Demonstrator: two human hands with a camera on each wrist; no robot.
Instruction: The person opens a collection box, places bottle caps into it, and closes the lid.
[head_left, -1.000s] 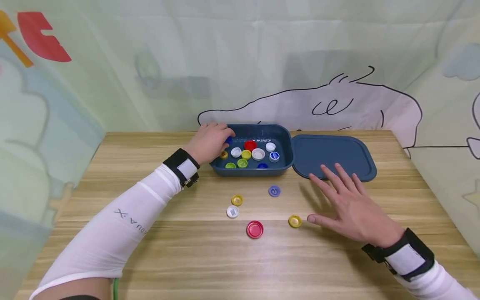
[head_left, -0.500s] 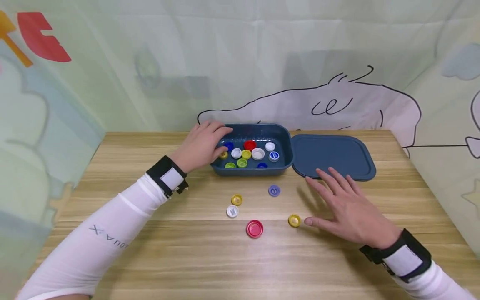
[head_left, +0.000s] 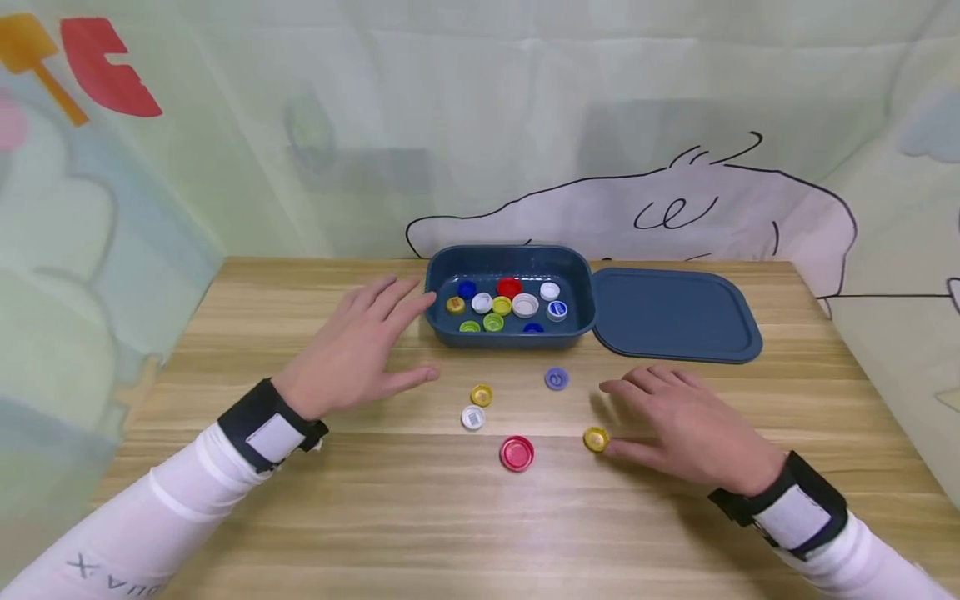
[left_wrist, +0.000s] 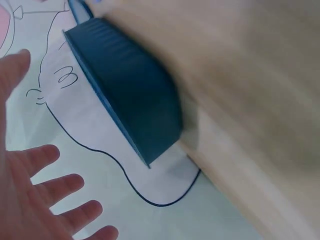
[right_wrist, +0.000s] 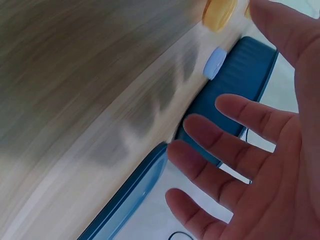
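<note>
Beside the left end of a dark blue box (head_left: 510,340) hovers my left hand (head_left: 352,354), fingers spread and holding nothing. Several bottle caps lie inside the box, among them a blue cap (head_left: 467,289) and a red cap (head_left: 509,287). My right hand (head_left: 693,429) is low over the table, its thumb tip right at the edge of a yellow bottle cap (head_left: 596,439). The right wrist view shows its fingers (right_wrist: 225,175) extended and apart, with the yellow cap (right_wrist: 218,14) near the thumb. A purple-blue cap (head_left: 557,378) lies ahead of that hand.
A yellow cap (head_left: 482,395), a white cap (head_left: 473,417) and a red cap (head_left: 517,453) lie on the wooden table (head_left: 420,517) in front of the box. Flat against the box's right side is its blue lid (head_left: 675,315). A printed curtain (head_left: 487,125) stands behind.
My left hand has let go of the blue cap inside the box and drawn back to the left and nearer. The right hand has come lower, its thumb closer to the yellow cap.
</note>
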